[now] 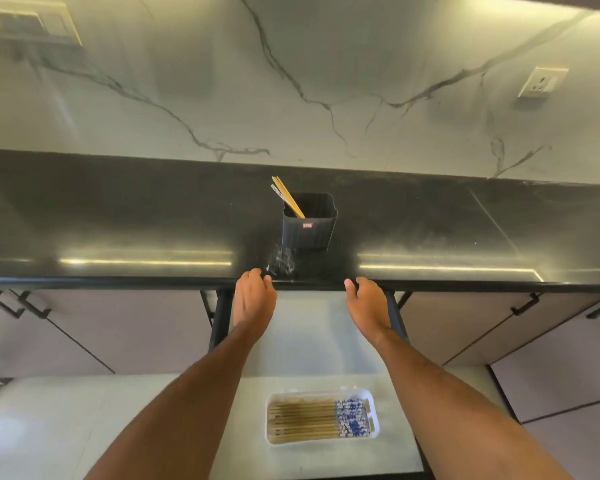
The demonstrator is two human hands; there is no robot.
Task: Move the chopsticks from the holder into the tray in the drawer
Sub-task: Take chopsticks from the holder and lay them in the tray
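A black ribbed holder (309,225) stands on the dark countertop with a few wooden chopsticks (286,197) leaning out of its back-left corner. Below, the pulled-out drawer (312,344) has a pale floor, and a white tray (374,434) sits in it near the front. Several chopsticks (312,419) with blue-patterned ends lie side by side in the tray. My left hand (253,299) and my right hand (368,306) reach over the drawer to the counter's front edge, fingers curled at the edge, holding nothing. Both hands are a short way in front of the holder.
The black countertop (118,220) runs across the view under a marble backsplash with wall sockets (542,81). Closed cabinet doors with black handles (525,304) flank the drawer. The drawer's dark side rails (219,317) stand beside my wrists.
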